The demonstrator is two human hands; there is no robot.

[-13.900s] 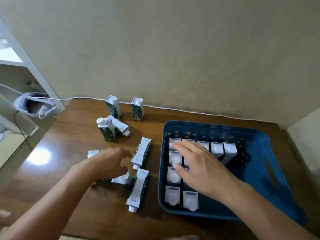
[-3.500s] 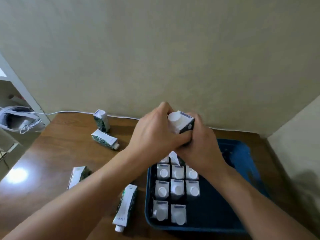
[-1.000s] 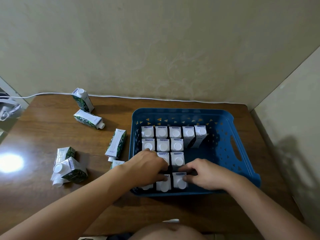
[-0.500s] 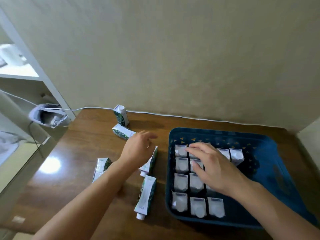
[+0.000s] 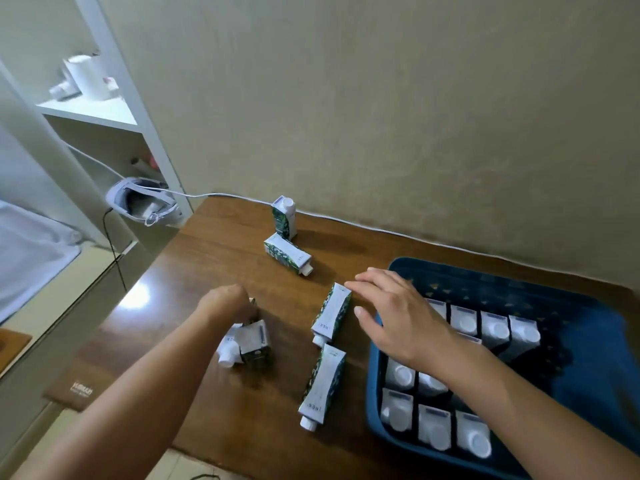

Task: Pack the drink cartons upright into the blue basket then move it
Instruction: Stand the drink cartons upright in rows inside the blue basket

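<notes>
Left hand (image 5: 227, 303) closed on carton (image 5: 254, 342) on counter (image 5: 207, 258). Right hand (image 5: 394, 317) spread, empty, above lying carton (image 5: 331, 313) beside basket (image 5: 588, 327). Cartons probably stiff, smooth, somewhat heavy if full; best held across flat sides, cap upward.

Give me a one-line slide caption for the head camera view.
Left hand grasps cartons on the wooden table; open right hand reaches from the part-filled blue basket.

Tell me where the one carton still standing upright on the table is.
The upright carton stands at the table's far edge by the wall, left of the blue basket, just behind a carton lying on its side.
</notes>
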